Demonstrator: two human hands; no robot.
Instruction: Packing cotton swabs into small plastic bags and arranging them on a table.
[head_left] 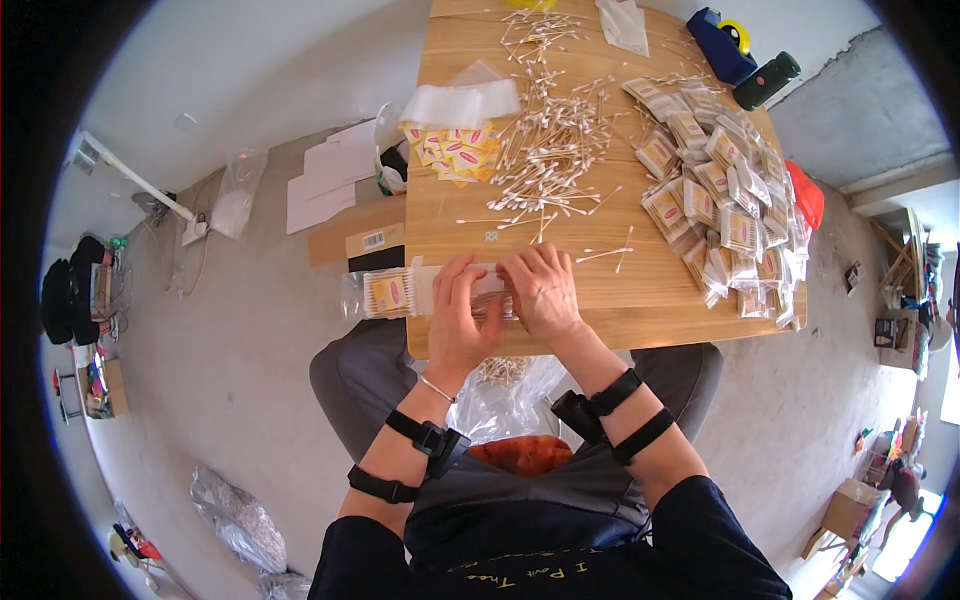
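At the table's near edge, both my hands are on a small clear plastic bag (pixel 493 281) with cotton swabs in its lower part. My left hand (pixel 462 312) has its fingers curled round the bag's left side. My right hand (pixel 541 290) pinches the bag's upper right edge, its fingertips partly hidden under the hand. Just left of my left hand, a filled packet of cotton swabs (pixel 384 294) with a yellow label lies over the table's left edge. Beyond my hands, loose cotton swabs (pixel 555 150) lie in a long, scattered heap.
Many filled packets (pixel 735 185) are piled at the table's right side. Yellow cards (pixel 462 155) and flat clear bags (pixel 462 103) lie at the left. A blue tape dispenser (pixel 722 48) and a dark bottle (pixel 767 80) stand far right. A plastic bag with swabs (pixel 505 385) rests on my lap.
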